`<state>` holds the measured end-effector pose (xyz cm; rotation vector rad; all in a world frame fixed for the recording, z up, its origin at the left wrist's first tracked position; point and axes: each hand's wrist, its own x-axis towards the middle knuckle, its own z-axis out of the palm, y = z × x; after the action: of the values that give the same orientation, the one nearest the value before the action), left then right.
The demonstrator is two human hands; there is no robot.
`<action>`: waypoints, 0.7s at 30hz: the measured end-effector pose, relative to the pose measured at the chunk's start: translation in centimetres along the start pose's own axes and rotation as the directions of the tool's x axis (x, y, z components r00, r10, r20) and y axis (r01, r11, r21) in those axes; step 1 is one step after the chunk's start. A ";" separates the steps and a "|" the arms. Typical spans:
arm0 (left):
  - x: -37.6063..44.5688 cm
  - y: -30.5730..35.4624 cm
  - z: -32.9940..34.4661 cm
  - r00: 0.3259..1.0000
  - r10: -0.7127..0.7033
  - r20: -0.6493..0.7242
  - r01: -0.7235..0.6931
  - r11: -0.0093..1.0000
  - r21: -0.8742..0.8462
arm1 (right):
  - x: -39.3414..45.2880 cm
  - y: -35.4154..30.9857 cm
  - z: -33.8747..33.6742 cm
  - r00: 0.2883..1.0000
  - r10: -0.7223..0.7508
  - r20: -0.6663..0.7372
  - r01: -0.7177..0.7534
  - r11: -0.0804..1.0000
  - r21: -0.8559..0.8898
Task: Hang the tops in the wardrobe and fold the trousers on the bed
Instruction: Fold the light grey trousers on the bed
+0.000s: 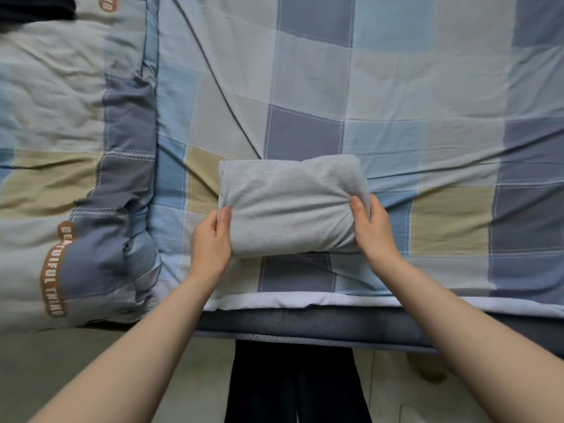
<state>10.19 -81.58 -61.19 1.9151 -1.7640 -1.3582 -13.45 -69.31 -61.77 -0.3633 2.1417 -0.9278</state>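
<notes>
Hands: left hand (210,242) and right hand (374,225), bare-armed, each grip one short end of a folded bundle, thumbs on top, fingers tucked under or behind the cloth.
Bed: a wide bed (427,87) covered in a checked sheet of pale blue, slate blue, grey and tan squares fills most of the view; its near edge runs just in front of the person.
Duvet: a puffy quilted duvet (61,148) in the same checks, with brown printed lettering, lies heaped along the left side, apart from the bundle.
Trousers: light grey soft jersey trousers (290,206), folded into a thick rectangle, lie on the sheet near the bed's front edge, between the two hands.
Step, as judged: the fold looks nearly finished; the hands seem to be squaring or shifting it.
Risk: the right end is bunched under the thumb, so lifting by the ends alone could let the layers sag and unfold.
Risk: the bundle sits close to the edge, so a pull toward the person might drag it off.
</notes>
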 end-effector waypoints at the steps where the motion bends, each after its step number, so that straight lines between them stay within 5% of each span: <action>1: -0.1 -0.3 0.3 1.000 -0.020 0.007 0.020 0.999 0.038 | 0.0 0.5 -0.1 1.000 0.007 0.018 -0.006 0.999 -0.032; 6: 0.0 -1.0 1.2 0.979 -0.200 -0.043 0.201 0.979 0.023 | 0.0 2.2 0.2 0.984 0.181 0.002 -0.180 0.982 -0.055; 9: 0.0 -0.3 1.5 0.973 -0.229 0.009 0.228 0.959 -0.166 | -0.8 1.8 0.8 0.986 0.164 0.025 -0.165 0.984 0.061; 13: -0.7 0.6 2.3 0.967 -0.254 0.037 0.256 0.947 -0.193 | -2.0 1.6 1.4 0.985 0.139 0.106 -0.153 0.980 0.129; 21: -4.7 3.2 1.0 0.954 -0.299 -0.017 0.286 0.926 -0.247 | -5.1 -0.8 -1.5 0.993 0.117 0.018 -0.117 0.993 0.020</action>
<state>7.95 -77.94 -57.30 2.1112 -1.2532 -1.5183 -11.19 -66.52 -57.80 -0.2319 2.1119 -0.8767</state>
